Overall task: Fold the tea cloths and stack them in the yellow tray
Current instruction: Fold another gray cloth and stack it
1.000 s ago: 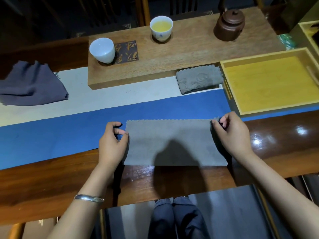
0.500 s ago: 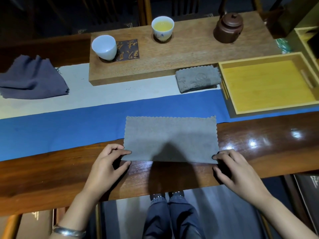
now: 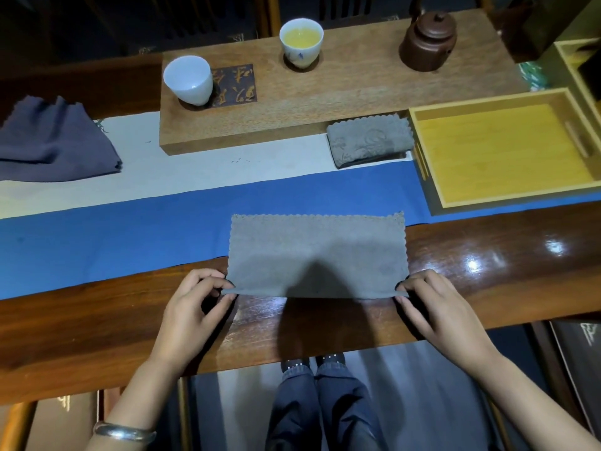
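- The grey tea cloth [image 3: 317, 255] lies flat near the front edge of the table [image 3: 97, 320], its far scalloped edge on the blue runner [image 3: 113, 236] and its near edge on bare wood.
- The left hand [image 3: 192, 310] pinches the cloth's near left corner between thumb and fingertips; that grip is closed on the fabric, which is raised slightly off the wood there.
- The right hand [image 3: 435, 310] pinches the near right corner the same way, thumb over the edge, fingers curled beneath.
- The yellow tray [image 3: 422, 164] sits towards the right end of the table, on the runner, with nothing visible inside it.
- A second grey cloth, folded [image 3: 369, 141], lies just beside the tray's left wall, against the front of the raised wooden board [image 3: 341, 92].
- A dark purple cloth [image 3: 55, 141] lies crumpled near the left end of the table, on the cream strip [image 3: 195, 170] behind the runner.
- On the board stand a white cup [image 3: 188, 79] at the left, a cup of yellow tea [image 3: 301, 42] in the middle and a brown teapot [image 3: 429, 40] at the right.
- A silver bangle [image 3: 123, 431] circles the left wrist.
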A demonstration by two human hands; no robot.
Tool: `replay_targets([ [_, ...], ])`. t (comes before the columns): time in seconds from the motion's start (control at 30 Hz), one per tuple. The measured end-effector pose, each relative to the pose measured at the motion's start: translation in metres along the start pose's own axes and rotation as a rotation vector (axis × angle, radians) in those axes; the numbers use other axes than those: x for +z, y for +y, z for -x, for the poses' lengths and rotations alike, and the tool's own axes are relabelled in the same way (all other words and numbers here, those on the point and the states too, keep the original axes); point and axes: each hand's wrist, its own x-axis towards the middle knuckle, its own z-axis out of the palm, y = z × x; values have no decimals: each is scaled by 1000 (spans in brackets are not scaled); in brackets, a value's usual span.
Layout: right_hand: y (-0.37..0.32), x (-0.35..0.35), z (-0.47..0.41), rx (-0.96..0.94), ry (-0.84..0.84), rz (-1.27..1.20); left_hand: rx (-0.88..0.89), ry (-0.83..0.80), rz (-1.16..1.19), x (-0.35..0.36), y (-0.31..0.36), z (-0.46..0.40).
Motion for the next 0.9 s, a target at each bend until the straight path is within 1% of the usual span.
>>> replay_targets([
  [0.13,-6,-2,10,-106,-39,55,34,63,17,-4,2,16],
  [0.2,-9,-3,18,-99,-28,-1,30,76,41,-5,3,28],
  [0.3,-12,-5,23,-6,20,-138,22,102,59,-6,6,37],
  [0.43,-17,0,17,151,120,-313,-15,154,120,-2,15,24],
  [0.5,-21,3,5,237,193,-399,-89,187,207,3,20,9],
  [0.57,-21,4,-13,293,251,-433,-171,205,258,9,23,-8],
  [0.63,-20,5,-31,313,257,-416,-239,230,212,16,23,-24],
  [0.7,-18,7,-47,311,230,-352,-297,261,138,20,23,-38],
  [0.8,-16,9,-66,330,163,-235,-327,257,54,23,25,-50],
  [0.9,-16,11,-76,357,142,-134,-342,244,-40,22,28,-53],
])
